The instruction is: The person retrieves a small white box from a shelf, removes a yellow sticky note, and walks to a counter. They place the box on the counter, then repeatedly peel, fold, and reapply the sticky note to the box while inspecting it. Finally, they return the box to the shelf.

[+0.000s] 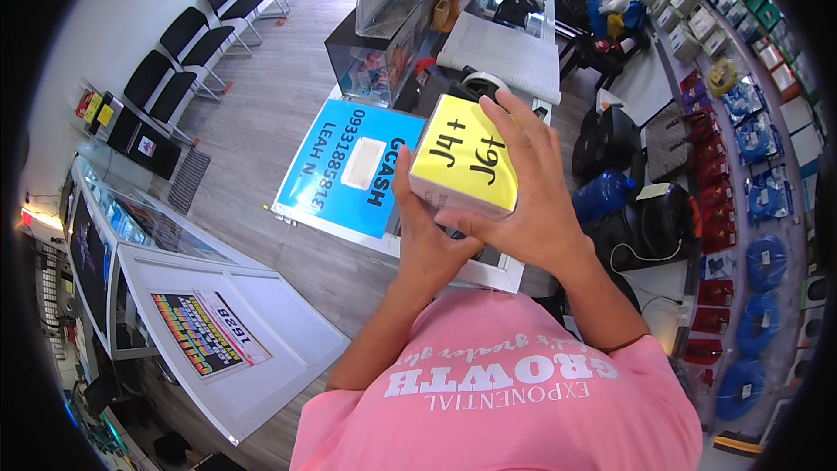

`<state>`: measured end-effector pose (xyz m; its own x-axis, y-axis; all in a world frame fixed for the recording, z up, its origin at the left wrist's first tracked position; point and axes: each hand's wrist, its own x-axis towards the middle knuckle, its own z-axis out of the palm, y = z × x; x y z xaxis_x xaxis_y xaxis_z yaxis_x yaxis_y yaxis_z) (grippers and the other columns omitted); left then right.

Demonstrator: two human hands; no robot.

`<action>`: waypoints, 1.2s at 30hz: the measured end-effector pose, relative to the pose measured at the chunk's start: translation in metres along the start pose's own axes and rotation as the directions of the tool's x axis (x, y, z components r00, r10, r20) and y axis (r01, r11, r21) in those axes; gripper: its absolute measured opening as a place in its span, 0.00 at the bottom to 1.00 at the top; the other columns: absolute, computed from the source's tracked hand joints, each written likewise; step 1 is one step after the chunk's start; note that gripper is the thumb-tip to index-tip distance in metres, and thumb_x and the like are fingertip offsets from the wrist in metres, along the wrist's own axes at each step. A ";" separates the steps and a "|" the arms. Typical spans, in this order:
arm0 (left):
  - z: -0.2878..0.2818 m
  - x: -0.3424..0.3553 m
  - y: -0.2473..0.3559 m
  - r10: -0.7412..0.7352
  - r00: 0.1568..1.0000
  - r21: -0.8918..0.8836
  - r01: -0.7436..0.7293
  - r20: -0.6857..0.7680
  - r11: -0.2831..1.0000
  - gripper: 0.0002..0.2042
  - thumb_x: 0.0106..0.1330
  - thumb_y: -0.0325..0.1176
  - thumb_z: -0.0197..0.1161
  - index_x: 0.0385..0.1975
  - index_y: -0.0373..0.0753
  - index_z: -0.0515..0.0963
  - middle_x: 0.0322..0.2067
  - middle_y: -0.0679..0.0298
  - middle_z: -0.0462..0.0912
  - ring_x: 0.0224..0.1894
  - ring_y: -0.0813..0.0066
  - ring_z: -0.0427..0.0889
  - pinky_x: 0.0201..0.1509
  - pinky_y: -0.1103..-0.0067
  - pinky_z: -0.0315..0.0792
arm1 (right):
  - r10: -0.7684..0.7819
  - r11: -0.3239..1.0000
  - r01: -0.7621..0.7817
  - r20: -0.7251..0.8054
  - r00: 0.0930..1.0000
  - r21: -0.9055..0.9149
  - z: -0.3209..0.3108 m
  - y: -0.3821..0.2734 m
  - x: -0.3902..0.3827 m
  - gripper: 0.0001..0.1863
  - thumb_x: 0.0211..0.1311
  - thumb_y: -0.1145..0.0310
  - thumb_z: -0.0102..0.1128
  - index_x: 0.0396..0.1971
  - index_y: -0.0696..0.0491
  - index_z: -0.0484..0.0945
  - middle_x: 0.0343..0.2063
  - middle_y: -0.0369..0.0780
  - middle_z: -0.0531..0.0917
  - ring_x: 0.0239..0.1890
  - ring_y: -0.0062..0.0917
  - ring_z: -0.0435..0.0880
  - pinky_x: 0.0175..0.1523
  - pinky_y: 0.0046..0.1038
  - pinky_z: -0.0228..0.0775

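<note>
A white box (441, 198) with a yellow labelled top is held up in front of me, over the counter. My left hand (424, 240) grips its near left side, fingers along the edge. My right hand (542, 192) wraps round the right side, its fingers reaching over the far corner and its thumb across the near face. Just left of the box, a bright blue sign (327, 144) with dark lettering and a pale rectangle lies on the counter. The box's underside is hidden.
An open ruled notebook (506, 52) lies farther along the counter, beside a glass display case (373, 70). Black chairs (187, 35) line the left wall. A white panel (227, 323) stands at lower left. Packaged goods (719, 201) hang on the right, near a blue water bottle (602, 194).
</note>
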<state>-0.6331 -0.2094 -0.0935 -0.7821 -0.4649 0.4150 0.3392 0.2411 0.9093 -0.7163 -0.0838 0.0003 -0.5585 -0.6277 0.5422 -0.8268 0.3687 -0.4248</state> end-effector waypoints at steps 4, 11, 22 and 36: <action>-0.023 0.008 -0.011 0.027 0.996 0.081 -0.035 0.090 0.996 0.68 0.40 0.36 0.83 0.77 0.34 0.35 0.74 0.47 0.48 0.75 0.51 0.55 0.77 0.59 0.55 | 0.043 0.930 -0.061 0.057 0.997 0.361 -0.013 0.022 -0.002 0.53 0.55 0.43 0.76 0.73 0.55 0.61 0.68 0.50 0.69 0.67 0.40 0.70 0.69 0.39 0.62; -0.059 0.017 -0.016 -0.043 0.969 0.112 0.016 0.245 0.994 0.70 0.37 0.40 0.82 0.79 0.39 0.35 0.79 0.51 0.43 0.78 0.54 0.52 0.80 0.60 0.49 | 0.134 0.413 -0.364 0.340 0.931 0.835 -0.009 0.068 -0.016 0.37 0.70 0.51 0.66 0.70 0.59 0.66 0.57 0.44 0.80 0.57 0.25 0.78 0.64 0.28 0.68; -0.045 -0.014 -0.008 -0.421 0.907 0.091 0.420 -0.008 0.903 0.66 0.39 0.42 0.86 0.78 0.40 0.45 0.73 0.54 0.59 0.73 0.56 0.64 0.75 0.62 0.58 | 0.249 0.818 -0.261 0.093 0.964 0.512 -0.015 0.175 -0.003 0.30 0.61 0.58 0.73 0.61 0.55 0.78 0.54 0.40 0.83 0.57 0.28 0.79 0.65 0.31 0.67; -0.003 -0.021 -0.001 -0.042 0.740 0.030 0.084 -0.671 0.996 0.28 0.69 0.37 0.56 0.68 0.32 0.66 0.59 0.56 0.75 0.63 0.65 0.73 0.67 0.70 0.64 | -0.002 0.794 -0.316 0.523 0.852 0.519 -0.007 0.226 0.031 0.27 0.54 0.55 0.79 0.50 0.51 0.81 0.66 0.42 0.73 0.56 0.29 0.79 0.56 0.30 0.72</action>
<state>-0.6153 -0.2025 -0.1029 -0.2425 -0.9260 0.2894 0.2559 0.2267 0.9397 -0.9214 -0.0153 -0.0739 -0.4394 -0.8944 0.0839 -0.4452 0.1357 -0.8851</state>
